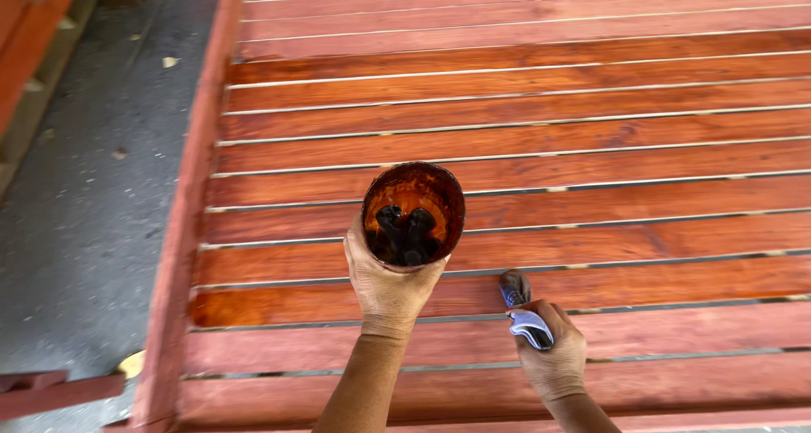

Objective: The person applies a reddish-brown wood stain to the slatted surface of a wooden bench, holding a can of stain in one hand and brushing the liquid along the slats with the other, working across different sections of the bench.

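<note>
My left hand (387,285) grips a cut-off plastic bottle cup (414,216) from below. The cup is stained amber inside and holds dark brown liquid at its bottom. My right hand (553,353) is closed on a small brush with a blue-and-white handle (525,315). Its dark tip rests on a glossy reddish-brown plank of the slatted wooden panel (591,158). Both hands hover over the near part of the panel; the planks by them look wet and shiny, the nearest and farthest ones duller.
The slatted panel's red side rail (182,230) runs along the left. Beyond it lies a grey concrete floor (84,205) with small debris. More red timber (34,27) stands at top left, and a board end (51,391) at bottom left.
</note>
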